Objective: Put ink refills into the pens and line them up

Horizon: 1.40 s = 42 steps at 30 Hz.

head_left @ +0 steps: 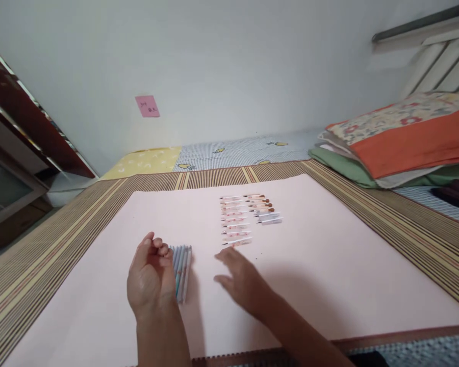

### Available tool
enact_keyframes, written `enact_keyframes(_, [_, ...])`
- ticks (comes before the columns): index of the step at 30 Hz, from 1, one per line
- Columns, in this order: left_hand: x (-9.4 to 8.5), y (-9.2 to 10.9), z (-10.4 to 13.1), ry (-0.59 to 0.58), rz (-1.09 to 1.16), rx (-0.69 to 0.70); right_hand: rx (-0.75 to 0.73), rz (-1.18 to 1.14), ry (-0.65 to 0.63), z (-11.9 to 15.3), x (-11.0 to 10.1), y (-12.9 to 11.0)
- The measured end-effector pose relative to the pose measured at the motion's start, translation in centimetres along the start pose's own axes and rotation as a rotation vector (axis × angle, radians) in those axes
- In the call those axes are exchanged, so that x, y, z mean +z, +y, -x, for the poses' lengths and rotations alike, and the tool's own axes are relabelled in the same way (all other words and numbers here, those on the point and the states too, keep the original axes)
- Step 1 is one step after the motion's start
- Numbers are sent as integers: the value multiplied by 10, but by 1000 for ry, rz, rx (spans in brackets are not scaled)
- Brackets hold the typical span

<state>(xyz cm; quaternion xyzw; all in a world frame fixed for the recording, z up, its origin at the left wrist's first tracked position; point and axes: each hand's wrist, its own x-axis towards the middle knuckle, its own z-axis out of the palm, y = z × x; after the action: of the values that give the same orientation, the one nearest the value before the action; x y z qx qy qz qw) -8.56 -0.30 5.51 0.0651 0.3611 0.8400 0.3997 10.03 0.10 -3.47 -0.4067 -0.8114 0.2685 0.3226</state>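
Several pale blue and grey pens (182, 270) lie side by side on the pink sheet (352, 270), just right of my left hand (152, 272). That hand is turned palm up with its fingers curled; whether anything is inside them is too small to tell. My right hand (243, 280) hovers over the sheet, thumb and fingers apart and nothing between them. Just beyond it lies a column of slim pink and white pens (235, 220). Beside that column, to the right, are brown-ended pens (262, 203) and a few whitish pens (270, 219).
A striped mat (95, 219) lies under the sheet. Folded bedding (409, 137) is piled at the right, near a white slatted frame (443, 61). Yellow cloth (145, 160) and checked cloth (237, 153) run along the wall, which bears a pink note (147, 106).
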Motion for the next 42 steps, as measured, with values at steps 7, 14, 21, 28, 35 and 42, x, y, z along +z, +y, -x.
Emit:
enact_keyframes(7, [-5, -22, -6, -70, -57, -53, 240, 398, 257, -11, -92, 97])
enact_keyframes(14, [-2, -31, -4, -46, -92, -109, 299, 563, 130, -19, -114, 129])
enact_keyframes(21, [-4, -36, -5, -67, -115, -124, 294, 489, 131, -15, -117, 140])
enact_keyframes(28, [-8, -43, -8, -100, -143, -132, 214, 551, 188, -15, -118, 140])
enact_keyframes(35, [-8, -44, -7, -99, -146, -123, 207, 580, 142, -19, -114, 143])
enact_keyframes(42, [-6, -45, -6, -87, -139, -144, 252, 476, 142, -13, -116, 134])
